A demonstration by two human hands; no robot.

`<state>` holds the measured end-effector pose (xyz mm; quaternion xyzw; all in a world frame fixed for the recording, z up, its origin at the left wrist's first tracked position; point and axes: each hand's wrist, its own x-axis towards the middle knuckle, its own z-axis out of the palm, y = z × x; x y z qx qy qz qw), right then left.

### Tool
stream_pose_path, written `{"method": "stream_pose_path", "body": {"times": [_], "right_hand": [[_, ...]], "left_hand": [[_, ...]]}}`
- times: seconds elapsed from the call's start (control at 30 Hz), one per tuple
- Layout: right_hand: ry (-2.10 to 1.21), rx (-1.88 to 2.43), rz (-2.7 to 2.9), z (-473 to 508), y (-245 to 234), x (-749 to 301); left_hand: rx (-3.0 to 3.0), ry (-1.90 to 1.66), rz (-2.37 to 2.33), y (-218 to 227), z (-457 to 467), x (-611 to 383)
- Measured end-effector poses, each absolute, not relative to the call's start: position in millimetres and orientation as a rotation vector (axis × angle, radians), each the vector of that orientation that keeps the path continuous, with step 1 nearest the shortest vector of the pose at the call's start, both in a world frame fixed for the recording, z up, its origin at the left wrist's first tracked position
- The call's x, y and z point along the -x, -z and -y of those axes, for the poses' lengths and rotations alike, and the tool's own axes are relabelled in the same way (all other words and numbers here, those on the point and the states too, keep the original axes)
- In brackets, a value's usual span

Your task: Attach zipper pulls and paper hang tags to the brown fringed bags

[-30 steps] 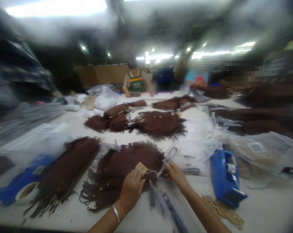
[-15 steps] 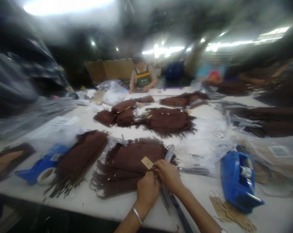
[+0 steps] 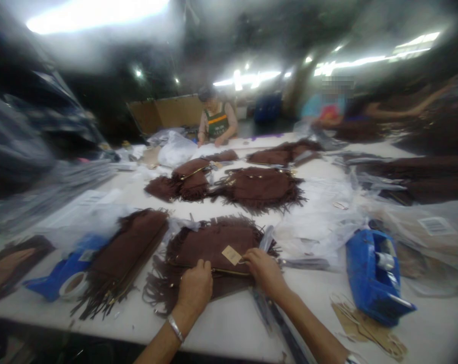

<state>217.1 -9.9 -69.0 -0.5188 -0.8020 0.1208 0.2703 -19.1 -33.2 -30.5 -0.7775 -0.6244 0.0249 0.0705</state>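
A dark brown fringed bag (image 3: 206, 242) lies flat on the table in front of me, its gold zipper running along the near edge. My left hand (image 3: 194, 290) is closed on the zipper at mid-length, fingertips pinched where the pull would be; the pull itself is hidden. At the zipper's right end, my right hand (image 3: 265, 273) grips the bag's edge with bent fingers. A tan paper tag (image 3: 232, 255) rests on the bag beside the right fingertips. Dark straps (image 3: 285, 328) hang over the table edge below my right hand.
Another fringed bag (image 3: 132, 253) lies to the left, near a blue tape dispenser (image 3: 57, 273). A second blue dispenser (image 3: 369, 278) stands at right, by tan tags with strings (image 3: 361, 326). Clear plastic bags (image 3: 316, 227) spread nearby. Co-workers are across the table; another person's hand (image 3: 10, 263) is far left.
My left hand has slid left along the zipper, away from my right hand, and more of the gold zipper shows between them. My right hand stays at the bag's right end.
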Motion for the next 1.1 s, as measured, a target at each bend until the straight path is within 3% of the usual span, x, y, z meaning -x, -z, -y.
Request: {"method": "stream_pose_path", "body": {"times": [0.17, 0.43, 0.77, 0.93, 1.1], "right_hand": [[-0.271, 1.407, 2.201, 13.0, 62.8, -215.1], [-0.042, 1.362, 2.419, 18.0, 56.7, -202.7], [-0.044, 1.450, 2.172, -2.1, 49.3, -209.0], [-0.106, 1.363, 2.138, 6.3, 63.5, -224.4], [-0.027, 1.350, 2.075, 37.0, 59.1, -224.5]], "left_hand": [[2.281, -0.099, 1.903, 16.0, 27.6, 50.2], [2.606, 0.138, 1.585, 22.6, 16.5, 17.7], [2.820, 0.110, 1.478, -9.5, -5.3, 16.3], [2.839, -0.034, 1.482, 8.2, 16.2, -8.1], [2.954, 0.173, 1.224, 27.9, 20.2, -18.2]]}}
